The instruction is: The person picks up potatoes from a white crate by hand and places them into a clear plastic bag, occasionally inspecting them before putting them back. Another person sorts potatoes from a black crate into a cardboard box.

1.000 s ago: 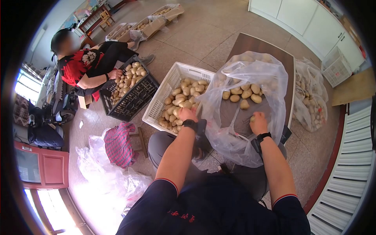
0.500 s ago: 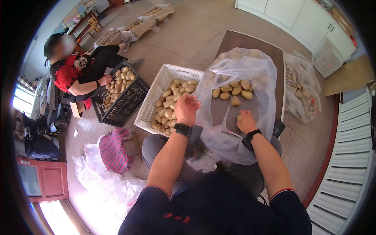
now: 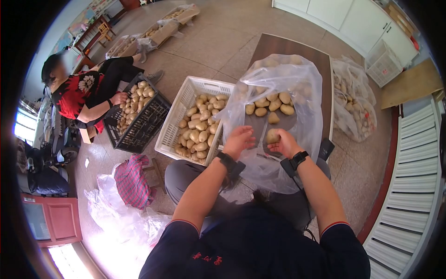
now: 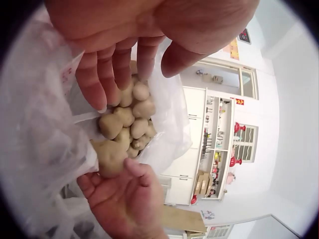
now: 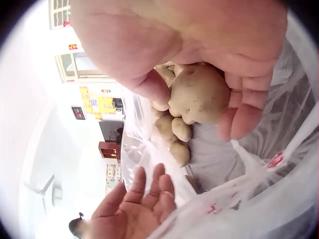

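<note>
Fingers of my right hand (image 3: 286, 144): curled round one potato (image 5: 202, 94), thumb along its side.
Left hand (image 3: 239, 141): loosely spread, holding nothing, at the left side of the opening of the clear bag (image 3: 311, 116).
Held potato: at the bag's near opening; whether inside the rim or over it, I cannot tell.
Slip risk: this round, bulky potato could roll from my grip, I judge, if the thumb eases.
Snag risk: slack film at the bag's opening could catch the black wrist unit (image 3: 288, 168) and drag the bag along.
Spill risk: a tug on the film could send the loose potatoes (image 3: 274, 104) inside the bag rolling.
In the way: the bag's drooping near rim, close around both hands.
White crate (image 3: 209, 84): left of the bag, heaped with potatoes.
Counter (image 3: 274, 44): under the bag.
Black crate (image 3: 146, 122): farther left of the bag; a seated person (image 3: 88, 88) reaches into it.
Other full bags (image 3: 355, 122): right of the bag, past the counter.
</note>
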Demonstrator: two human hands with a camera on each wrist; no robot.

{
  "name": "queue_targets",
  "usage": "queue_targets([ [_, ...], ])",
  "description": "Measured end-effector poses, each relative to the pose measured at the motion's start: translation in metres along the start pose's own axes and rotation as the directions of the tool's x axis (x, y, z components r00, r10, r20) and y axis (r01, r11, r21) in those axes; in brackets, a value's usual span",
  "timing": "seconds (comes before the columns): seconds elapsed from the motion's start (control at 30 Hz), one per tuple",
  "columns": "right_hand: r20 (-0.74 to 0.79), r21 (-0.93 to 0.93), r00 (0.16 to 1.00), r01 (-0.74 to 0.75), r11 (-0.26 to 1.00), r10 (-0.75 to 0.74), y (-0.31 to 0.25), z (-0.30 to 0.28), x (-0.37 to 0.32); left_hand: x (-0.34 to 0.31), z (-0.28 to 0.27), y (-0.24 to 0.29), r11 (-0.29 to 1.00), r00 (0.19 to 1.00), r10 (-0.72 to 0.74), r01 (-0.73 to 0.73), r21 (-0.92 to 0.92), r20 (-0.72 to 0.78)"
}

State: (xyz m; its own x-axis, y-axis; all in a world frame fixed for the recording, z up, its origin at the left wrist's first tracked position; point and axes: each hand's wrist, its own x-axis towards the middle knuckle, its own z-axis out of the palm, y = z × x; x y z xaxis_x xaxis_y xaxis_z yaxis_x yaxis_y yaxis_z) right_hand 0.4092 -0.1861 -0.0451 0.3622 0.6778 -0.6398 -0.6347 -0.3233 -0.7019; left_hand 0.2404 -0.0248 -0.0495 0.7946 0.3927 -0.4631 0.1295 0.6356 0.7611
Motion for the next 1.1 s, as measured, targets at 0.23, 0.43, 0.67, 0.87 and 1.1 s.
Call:
queue_targets([
  [0.23,0.158,-0.047,0.985,-0.064,0.997,0.071,0.011,0.022,0.005,-0.007,0.010,-0.004,0.983,0.991,-0.026,0.002,0.182,0.129],
  [0.43,0.109,-0.238,0.991,-0.050,0.970,0.078,0.009,0.044,-0.001,-0.008,0.008,-0.006,0.985,0.986,-0.092,0.070,0.155,0.140],
  [0.67,0.162,-0.823,0.833,0.410,0.393,-0.529,0.008,0.033,0.030,-0.008,0.007,-0.004,0.993,0.994,-0.106,0.105,-0.062,-0.008],
  [0.87,0.170,-0.982,0.705,0.180,-0.058,-0.688,-0.016,0.026,0.030,-0.011,0.007,0.006,0.992,0.998,-0.061,0.059,-0.108,-0.014],
  [1.1,0.176,-0.984,0.752,0.133,-0.116,-0.635,-0.017,0.026,0.033,-0.007,0.005,0.007,0.987,0.999,-0.013,0.006,-0.161,-0.043],
])
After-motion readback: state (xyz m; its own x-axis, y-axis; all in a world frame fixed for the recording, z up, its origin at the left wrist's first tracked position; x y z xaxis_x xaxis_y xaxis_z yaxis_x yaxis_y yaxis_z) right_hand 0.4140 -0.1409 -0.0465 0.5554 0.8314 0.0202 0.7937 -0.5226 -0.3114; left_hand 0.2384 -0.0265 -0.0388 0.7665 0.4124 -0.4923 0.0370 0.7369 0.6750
